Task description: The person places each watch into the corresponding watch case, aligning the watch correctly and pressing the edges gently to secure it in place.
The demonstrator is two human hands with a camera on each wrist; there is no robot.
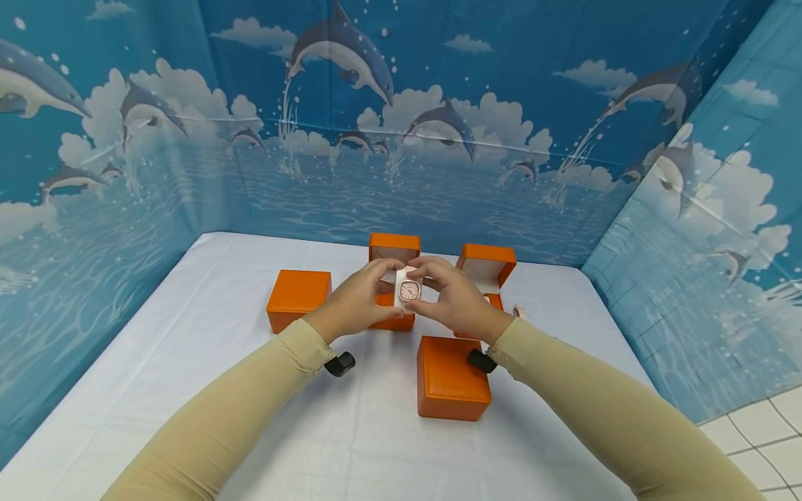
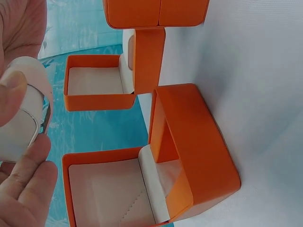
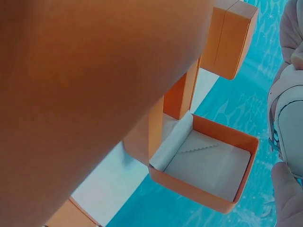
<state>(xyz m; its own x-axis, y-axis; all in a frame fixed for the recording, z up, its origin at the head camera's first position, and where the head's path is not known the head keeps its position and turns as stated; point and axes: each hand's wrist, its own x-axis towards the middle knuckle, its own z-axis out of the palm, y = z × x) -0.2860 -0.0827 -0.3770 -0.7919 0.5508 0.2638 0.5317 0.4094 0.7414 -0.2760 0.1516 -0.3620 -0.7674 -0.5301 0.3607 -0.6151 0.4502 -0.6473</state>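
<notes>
A pale pink watch (image 1: 410, 289) with a squarish face is strapped around a white cushion (image 2: 19, 123). Both hands hold it up between them, face toward the head camera. My left hand (image 1: 360, 298) grips the left side, with its thumb low and its fingers at the top. From the right, my right hand (image 1: 460, 299) pinches the strap and cushion between thumb and fingers. Right behind and below the hands stands an orange box (image 1: 395, 323), its lid raised; the left wrist view shows its pale lining and an empty compartment (image 2: 168, 172).
Another open orange box (image 1: 489, 261) stands behind the right hand, partly hidden. A small pinkish band-like thing (image 1: 519, 312) lies right of it. Closed orange boxes sit at the left (image 1: 301, 292) and in front (image 1: 451, 383), the latter under the right wrist. A dolphin-print curtain (image 1: 401, 181) backs the white-covered table (image 1: 376, 431).
</notes>
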